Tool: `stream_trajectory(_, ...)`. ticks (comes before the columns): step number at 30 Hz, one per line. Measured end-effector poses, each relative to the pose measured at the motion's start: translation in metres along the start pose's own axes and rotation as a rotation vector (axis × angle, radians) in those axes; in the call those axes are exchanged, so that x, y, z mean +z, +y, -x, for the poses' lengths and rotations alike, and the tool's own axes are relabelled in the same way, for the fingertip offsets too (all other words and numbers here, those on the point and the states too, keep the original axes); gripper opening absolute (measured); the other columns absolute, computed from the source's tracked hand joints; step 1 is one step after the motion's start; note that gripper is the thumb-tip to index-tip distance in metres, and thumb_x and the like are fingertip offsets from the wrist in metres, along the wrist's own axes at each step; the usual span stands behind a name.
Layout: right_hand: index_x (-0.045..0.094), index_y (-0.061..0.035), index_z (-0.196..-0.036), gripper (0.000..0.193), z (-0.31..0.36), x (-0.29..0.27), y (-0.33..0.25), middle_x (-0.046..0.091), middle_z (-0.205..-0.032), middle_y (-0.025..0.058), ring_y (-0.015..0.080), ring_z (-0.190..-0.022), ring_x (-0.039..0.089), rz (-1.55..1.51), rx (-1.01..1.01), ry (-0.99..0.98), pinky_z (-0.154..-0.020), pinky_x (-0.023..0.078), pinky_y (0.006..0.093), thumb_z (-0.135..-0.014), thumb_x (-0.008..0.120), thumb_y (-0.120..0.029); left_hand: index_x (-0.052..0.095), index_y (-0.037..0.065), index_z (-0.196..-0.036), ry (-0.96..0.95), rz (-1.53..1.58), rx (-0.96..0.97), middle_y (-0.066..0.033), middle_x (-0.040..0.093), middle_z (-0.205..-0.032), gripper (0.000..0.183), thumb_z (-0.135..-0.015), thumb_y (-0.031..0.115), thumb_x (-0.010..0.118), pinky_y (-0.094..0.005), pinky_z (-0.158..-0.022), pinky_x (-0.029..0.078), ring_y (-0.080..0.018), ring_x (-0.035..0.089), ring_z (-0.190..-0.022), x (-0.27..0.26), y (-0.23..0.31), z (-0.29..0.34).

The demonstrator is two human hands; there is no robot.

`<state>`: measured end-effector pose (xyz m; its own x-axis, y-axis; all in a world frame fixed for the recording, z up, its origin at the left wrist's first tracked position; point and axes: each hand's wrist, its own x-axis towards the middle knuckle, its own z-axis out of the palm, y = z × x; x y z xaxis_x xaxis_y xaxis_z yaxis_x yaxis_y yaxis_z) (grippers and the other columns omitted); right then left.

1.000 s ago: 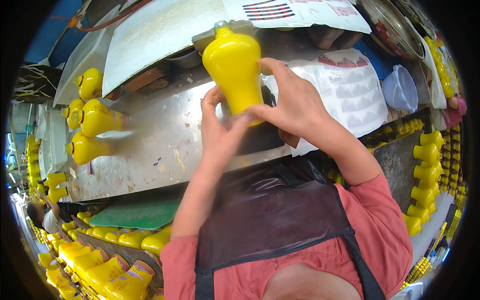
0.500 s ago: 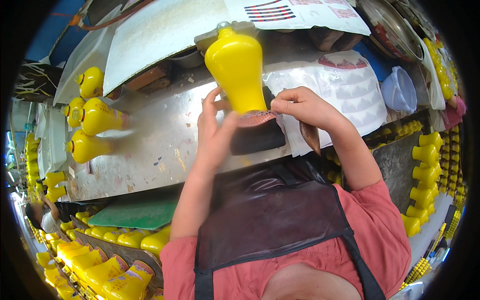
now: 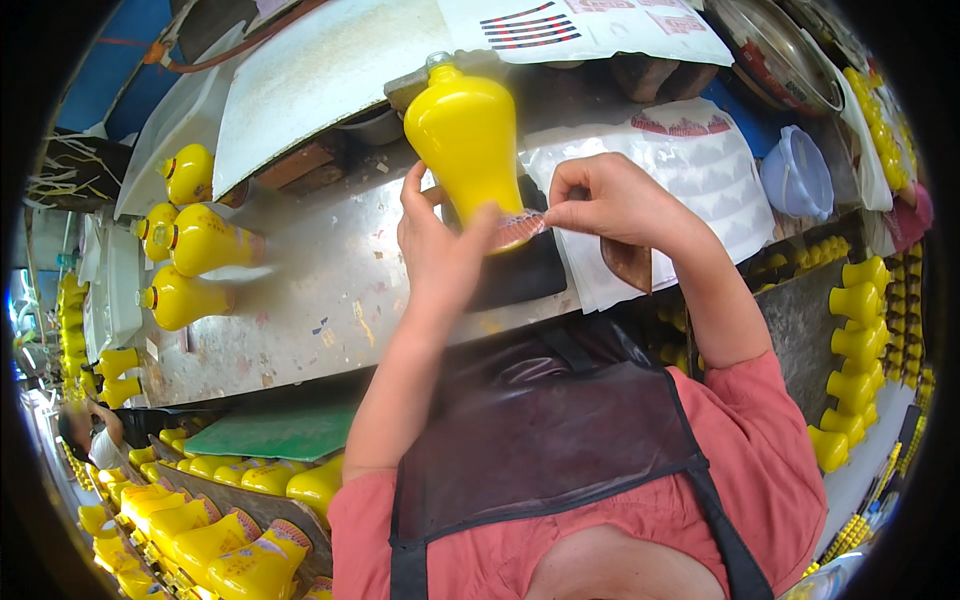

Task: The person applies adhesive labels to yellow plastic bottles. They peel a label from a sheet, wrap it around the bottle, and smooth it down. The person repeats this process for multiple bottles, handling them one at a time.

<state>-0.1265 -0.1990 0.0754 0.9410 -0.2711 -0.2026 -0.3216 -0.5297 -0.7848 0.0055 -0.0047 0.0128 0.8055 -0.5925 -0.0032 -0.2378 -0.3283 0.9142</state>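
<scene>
A glossy yellow bottle [image 3: 462, 135] lies with its threaded neck away from me on a grey block [image 3: 408, 88] and its wide foot over a black pad [image 3: 515, 278]. Around the foot runs a thin pinkish-red patterned decal [image 3: 515, 231]. My left hand [image 3: 440, 240] holds the foot from the left, its blurred thumb pressed over the decal's left part. Between thumb and forefinger, my right hand [image 3: 605, 200] pinches the decal's right end. A brown flat piece [image 3: 627, 265] hangs below that hand, apparently tucked in its other fingers.
White sheets of printed decals [image 3: 690, 190] lie right of the bottle, beside a pale blue bucket [image 3: 797, 175]. Several yellow bottles [image 3: 205, 240] are at the table's left end. Racks of more bottles [image 3: 255, 550] stand lower left; a person [image 3: 95, 435] is beyond.
The decal, hanging past the foot's edge before, now sits higher against the foot, with a yellow rim showing below it. My left thumb has moved right over it.
</scene>
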Motion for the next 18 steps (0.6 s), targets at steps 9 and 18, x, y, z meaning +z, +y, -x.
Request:
stream_trajectory(9,0.073,-0.0006,-0.089,0.023,-0.004,-0.004,0.026,0.07,-0.077,0.0063,0.0139,-0.073,0.062,-0.134,0.029,-0.045,-0.07,0.05,0.029,-0.084,0.075,-0.023,0.039,0.0,-0.154,-0.158,0.097,0.028,-0.0145,0.07,-0.104,0.071,-0.092,0.025,0.063,-0.0385,-0.096,0.049,-0.0261,0.067,-0.1,-0.026,-0.021,-0.005)
stream_trajectory(18,0.064,-0.0015,-0.117,0.028,-0.002,-0.001,0.038,0.063,-0.08,0.0008,0.0075,-0.073,0.058,-0.311,0.09,-0.016,-0.067,0.046,0.0238,-0.09,0.066,-0.009,0.048,-0.001,-0.15,-0.385,0.389,-0.092,-0.0034,0.068,-0.09,0.067,-0.086,0.003,0.066,-0.0282,-0.085,0.056,-0.0152,0.07,-0.087,-0.054,-0.006,-0.003)
